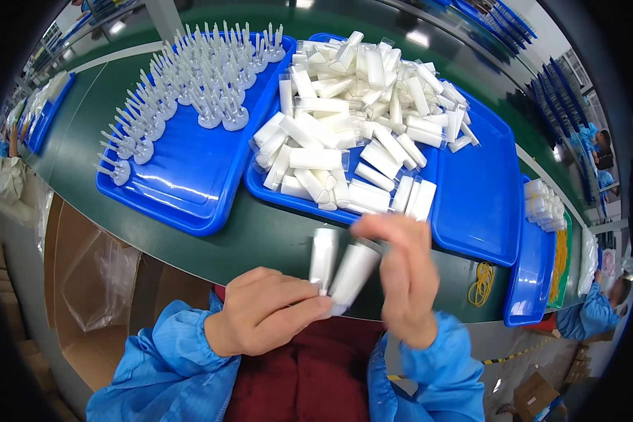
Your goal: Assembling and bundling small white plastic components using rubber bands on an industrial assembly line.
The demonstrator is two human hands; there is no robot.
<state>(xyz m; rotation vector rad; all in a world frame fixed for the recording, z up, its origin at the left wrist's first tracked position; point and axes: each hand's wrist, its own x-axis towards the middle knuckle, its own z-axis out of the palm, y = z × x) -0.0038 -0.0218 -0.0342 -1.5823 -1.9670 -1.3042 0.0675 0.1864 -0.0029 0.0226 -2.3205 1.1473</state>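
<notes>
My left hand, in front of my body, pinches the lower ends of two small white rolls wrapped in clear film. The left roll stands nearly upright; the right roll leans to the right. My right hand is beside the leaning roll, its fingers curving over the roll's upper end. Motion blurs that hand, and whether it grips the roll cannot be told. Behind the hands, a blue tray carries a heap of similar white film-wrapped rolls.
To the left, a blue tray holds rows of clear plastic pronged pieces. A blue tray adjoins the heap on the right. Yellow rubber bands lie on the green table. A cardboard box stands below left. Another person is far right.
</notes>
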